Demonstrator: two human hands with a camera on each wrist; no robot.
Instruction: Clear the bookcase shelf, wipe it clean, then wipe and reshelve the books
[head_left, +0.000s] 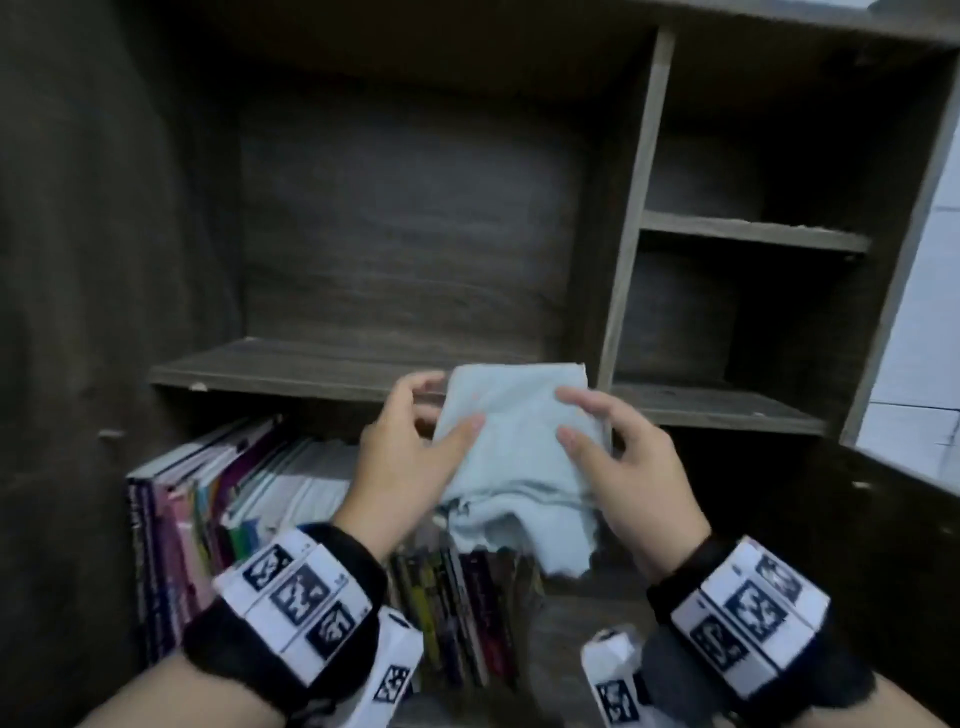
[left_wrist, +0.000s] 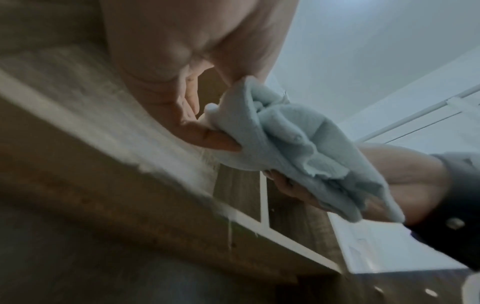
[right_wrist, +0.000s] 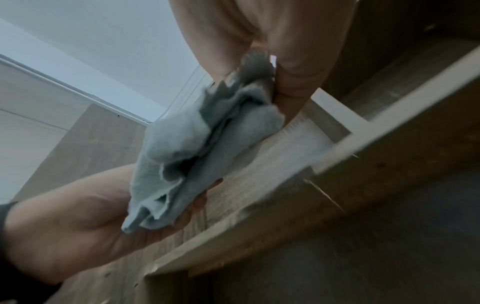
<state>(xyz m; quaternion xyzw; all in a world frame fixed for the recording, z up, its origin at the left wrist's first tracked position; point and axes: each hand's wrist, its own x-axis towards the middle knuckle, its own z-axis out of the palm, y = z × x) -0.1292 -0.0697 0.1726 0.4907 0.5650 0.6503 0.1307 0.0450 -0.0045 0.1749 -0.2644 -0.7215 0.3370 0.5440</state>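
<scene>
Together, both hands hold one pale blue cloth (head_left: 514, 447) in front of the bookcase, level with the front edge of the bare shelf (head_left: 291, 366) and near that shelf's right end, beside the upright divider (head_left: 636, 208). The left hand (head_left: 402, 457) has its grip closed on the cloth's left side, thumb on top and fingers curled underneath; the left wrist view shows a fingertip (left_wrist: 213, 139) pinched against the fabric. The right hand (head_left: 626, 462) grips the right side, thumb and forefinger lying on the top face with the other fingers tucked below. The cloth is folded into a rough rectangle, its long axis running from the person toward the shelf, its neat folded end pointing at the bookcase and its loose, ragged layers hanging toward the wrists. Whether it touches the shelf edge cannot be told. Below the bare shelf, books (head_left: 208, 499) stand on the lower shelf, leaning, toward its left side.
</scene>
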